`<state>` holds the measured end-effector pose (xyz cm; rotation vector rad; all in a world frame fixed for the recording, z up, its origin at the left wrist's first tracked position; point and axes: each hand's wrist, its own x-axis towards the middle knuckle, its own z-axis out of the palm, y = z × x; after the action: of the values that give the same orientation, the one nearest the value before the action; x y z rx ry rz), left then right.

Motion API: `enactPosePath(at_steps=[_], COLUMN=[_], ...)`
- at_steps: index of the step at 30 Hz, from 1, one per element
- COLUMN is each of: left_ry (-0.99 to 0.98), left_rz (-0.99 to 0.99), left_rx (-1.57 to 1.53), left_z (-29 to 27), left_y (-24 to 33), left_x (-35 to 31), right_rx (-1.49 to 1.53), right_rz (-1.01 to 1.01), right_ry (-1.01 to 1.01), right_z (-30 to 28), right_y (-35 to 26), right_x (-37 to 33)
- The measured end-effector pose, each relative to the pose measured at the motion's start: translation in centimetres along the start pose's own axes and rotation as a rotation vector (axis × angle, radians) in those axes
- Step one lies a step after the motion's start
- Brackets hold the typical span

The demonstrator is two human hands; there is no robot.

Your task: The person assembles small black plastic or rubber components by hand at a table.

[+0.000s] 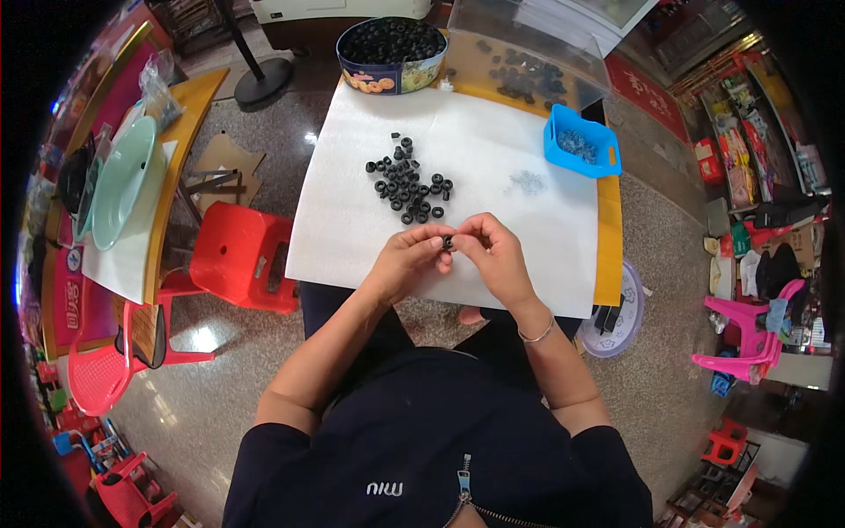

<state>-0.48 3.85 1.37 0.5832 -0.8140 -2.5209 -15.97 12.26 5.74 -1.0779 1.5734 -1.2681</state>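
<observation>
Both hands meet over the near part of a table covered with a white sheet (352,255). My left hand (412,255) is closed, pinching a small black ring-shaped part (447,242) between thumb and fingers. From the other side my right hand (493,251) is closed too, its thumb and fingertips pressed at the same part. Whether a smaller piece is between the right fingertips cannot be made out. Just beyond the hands lies a loose pile of similar black parts (405,185). A small scatter of clear bluish bits (528,182) lies to the right of it.
At the far edge stand an oval tin (387,81) full of black parts and a clear plastic box (546,53) with more. A blue basket (607,161) of clear bits sits at the right edge. A red stool (233,251) stands left of the table.
</observation>
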Motion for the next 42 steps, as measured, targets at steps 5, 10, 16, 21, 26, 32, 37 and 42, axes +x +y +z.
enactPosePath(at_steps=[5, 10, 16, 21, 26, 32, 37, 42], left_ry=[-0.046, -0.096, -0.098, -0.123, -0.097, -0.02, -0.022, 0.012], left_rz=[0.016, 0.031, 0.024, 0.032, 0.061, 0.082, 0.091, 0.077], left_rx=[-0.053, -0.077, -0.093, -0.116, -0.168, -0.131, -0.072, -0.053], left_z=[-0.5, -1.1, -1.1, -1.0, -1.0, -0.9, -0.7, -0.5], left_y=[-0.1, -0.5, -0.5, -0.6, -0.3, -0.3, -0.5, -0.3], left_x=[0.0, 0.4, 0.2, 0.5, 0.3, 0.3, 0.2, 0.0], right_rx=[-0.218, -0.557, -0.766, -0.683, 0.392, 0.513, 0.353, 0.173], right_rz=[-0.113, -0.317, -0.428, -0.416, 0.121, 0.148, 0.086, 0.009], right_ry=[0.199, 0.242, 0.26, 0.297, 0.085, 0.041, 0.066, 0.106], right_z=[-1.0, 0.3, 1.3, 0.7, -0.4, 0.3, 0.9, 1.2], right_y=[0.9, 2.3, 3.2, 3.5, 1.0, 0.1, 0.1, 0.1], right_x=[3.2, 5.8, 6.4, 6.3, 3.0, 0.2, -0.4, -1.0])
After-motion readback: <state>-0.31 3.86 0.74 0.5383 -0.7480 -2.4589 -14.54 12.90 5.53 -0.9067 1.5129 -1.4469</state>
